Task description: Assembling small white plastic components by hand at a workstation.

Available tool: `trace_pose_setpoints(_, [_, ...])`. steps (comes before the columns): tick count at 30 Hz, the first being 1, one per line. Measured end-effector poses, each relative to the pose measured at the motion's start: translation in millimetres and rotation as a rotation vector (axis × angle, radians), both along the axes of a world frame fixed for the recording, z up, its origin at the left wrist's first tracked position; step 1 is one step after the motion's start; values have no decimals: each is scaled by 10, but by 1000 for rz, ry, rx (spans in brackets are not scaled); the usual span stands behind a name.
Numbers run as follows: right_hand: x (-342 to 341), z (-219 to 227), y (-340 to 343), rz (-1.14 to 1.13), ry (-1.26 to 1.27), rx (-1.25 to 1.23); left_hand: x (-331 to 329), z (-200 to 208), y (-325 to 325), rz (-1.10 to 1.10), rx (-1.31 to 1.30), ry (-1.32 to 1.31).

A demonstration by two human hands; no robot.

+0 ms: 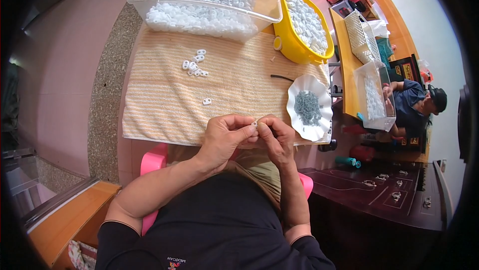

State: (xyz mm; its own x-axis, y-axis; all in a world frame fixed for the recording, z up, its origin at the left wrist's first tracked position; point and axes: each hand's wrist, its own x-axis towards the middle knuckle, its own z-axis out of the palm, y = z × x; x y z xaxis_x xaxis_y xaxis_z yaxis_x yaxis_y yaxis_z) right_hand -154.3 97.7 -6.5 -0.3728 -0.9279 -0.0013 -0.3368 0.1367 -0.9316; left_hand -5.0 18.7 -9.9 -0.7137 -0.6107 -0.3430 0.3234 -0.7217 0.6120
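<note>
Near the front edge of the striped towel [164, 95], my left hand [224, 134] and my right hand [275, 137] meet, fingertips pinched together. Between them is a small white plastic piece [254, 124] with a hole, mostly covered by my fingers. A similar two-holed white piece [206, 101] lies alone just beyond my left hand. Farther back sits a loose cluster of several such pieces [194, 65]. To the right of my right hand, a white wavy-rimmed dish [294, 93] holds many tiny grey-blue pieces [308, 108]. A thin dark stick [282, 77] lies beside the dish.
A large clear bin [209, 34] full of white pieces stands at the back. Next to it is a yellow tub [280, 28], also filled. At the far right, another person [416, 103] works at a clear box [386, 120]. Pink chair arms [153, 159] flank me.
</note>
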Motion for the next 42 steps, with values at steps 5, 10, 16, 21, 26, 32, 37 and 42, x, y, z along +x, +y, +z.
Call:
trace_pose_setpoints(5, [8,-7,-1,-2,16,-8,0,0,1,10,-23,-3])
trace_pose_setpoints(10, [5,-30,-3,0,-2,-68,-3,8,-5,5,-25,4])
trace_pose_setpoints(16, [-34,3,13,30,-166,-74,0,34,-25,-15,-5,6])
trace_pose_setpoints(21, [-50,-34,26,-6,-297,-62,9,48,-35,-13,9,14])
trace_pose_setpoints(26, [-36,-12,29,-28,-385,-34,7,30,-39,-13,21,30])
trace_pose_setpoints(32, [-59,-58,21,-30,-374,-37,14,40,-42,-18,40,39])
trace_pose_setpoints(37, [-112,-89,5,-52,-322,10,18,43,-50,-21,51,51])
trace_pose_setpoints(42, [-103,130,-108,-29,-373,86,39,71,-85,11,35,50])
